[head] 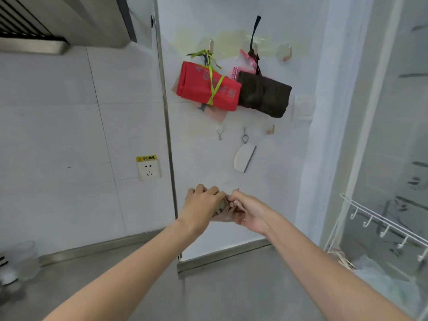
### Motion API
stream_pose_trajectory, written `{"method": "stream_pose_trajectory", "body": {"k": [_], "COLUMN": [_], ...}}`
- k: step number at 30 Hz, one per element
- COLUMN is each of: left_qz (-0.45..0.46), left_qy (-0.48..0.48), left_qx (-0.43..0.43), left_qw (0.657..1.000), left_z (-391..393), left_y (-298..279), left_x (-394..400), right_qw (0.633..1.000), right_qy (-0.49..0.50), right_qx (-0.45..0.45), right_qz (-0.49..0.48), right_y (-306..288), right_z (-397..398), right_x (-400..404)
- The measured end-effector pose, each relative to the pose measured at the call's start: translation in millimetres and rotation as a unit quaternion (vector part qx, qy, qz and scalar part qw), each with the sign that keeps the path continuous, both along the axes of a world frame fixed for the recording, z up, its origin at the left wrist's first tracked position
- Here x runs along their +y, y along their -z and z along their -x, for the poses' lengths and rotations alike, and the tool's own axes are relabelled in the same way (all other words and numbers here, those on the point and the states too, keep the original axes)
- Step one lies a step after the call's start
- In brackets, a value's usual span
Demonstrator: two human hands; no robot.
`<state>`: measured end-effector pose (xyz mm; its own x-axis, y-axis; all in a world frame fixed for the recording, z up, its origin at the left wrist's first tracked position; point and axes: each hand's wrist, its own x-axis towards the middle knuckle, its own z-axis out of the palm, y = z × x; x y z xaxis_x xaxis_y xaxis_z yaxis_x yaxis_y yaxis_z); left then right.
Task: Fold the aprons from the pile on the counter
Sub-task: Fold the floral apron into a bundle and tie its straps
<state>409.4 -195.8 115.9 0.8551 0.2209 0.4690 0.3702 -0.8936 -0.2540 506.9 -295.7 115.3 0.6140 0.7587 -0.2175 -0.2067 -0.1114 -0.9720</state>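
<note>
Two hands meet at lower centre of frame: left hand (202,204) and right hand (249,213) both grip small bunched brownish apron bundle (224,208), held in air before white wall. Advice: keep bundle compact, edges tucked, grip even. Folded red apron (206,86) and dark apron (264,95) hang on hooks, upper centre.

Wall of large pale tiles (58,126), smooth with a faint sheen. Grey counter (143,281), matt, stone-like. Brushed-metal vertical corner strip (165,107), satin finish. Folded red cloth bundle (208,89), matt weave, tied with a glossy yellow-green ribbon (214,89). Folded dark brown cloth bundle (264,95), matt, softly creased. Small polished metal wall hooks (211,46). White glossy plastic wall socket (149,170). White coated wire hook rack (384,225), smooth. Both hands, left hand (201,205) and right hand (251,213), grip a crumpled beige patterned cloth (225,208), matt.
</note>
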Motion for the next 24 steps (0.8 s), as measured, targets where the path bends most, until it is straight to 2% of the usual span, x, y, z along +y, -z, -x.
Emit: {"method": "stream_pose_trajectory", "body": {"k": [3,8,11,13,16,18,22,24], "left_qz": [-0.03,-0.051,-0.007,-0.011,0.0,0.062,0.179,0.194], "left_qy": [0.014,0.063,0.087,0.069,0.054,0.064,0.113,0.123], "left_qx": [-0.005,0.016,0.031,0.053,0.046,0.027,0.012,0.024], "left_qw": [0.999,0.997,0.996,0.996,0.997,0.996,0.977,0.973], "left_z": [-6.5,-9.7,-8.9,-12.9,-18.3,-21.0,-22.9,-25.9], "left_y": [7.9,14.6,12.2,8.3,-3.0,-13.0,-42.6,-63.4], "left_x": [0.2,-7.6,-13.8,-11.3,-6.1,-0.7,7.7,12.7], "right_qw": [0.999,0.998,0.998,0.991,0.982,0.987,0.996,0.995], "right_qy": [0.006,0.037,0.022,-0.017,-0.047,-0.033,0.061,0.067], "right_qx": [0.031,0.056,-0.019,-0.081,-0.113,-0.103,0.058,0.048], "right_qz": [-0.027,-0.006,0.05,0.107,0.145,0.123,-0.019,-0.053], "right_y": [-12.9,-26.8,-30.9,-39.5,-51.5,-58.9,-75.6,-86.5], "right_z": [-7.0,-21.6,-25.8,-28.0,-27.6,-26.2,-30.8,-30.5], "right_x": [-1.9,-5.6,-8.1,-10.0,-11.2,-6.9,1.0,-0.3]}}
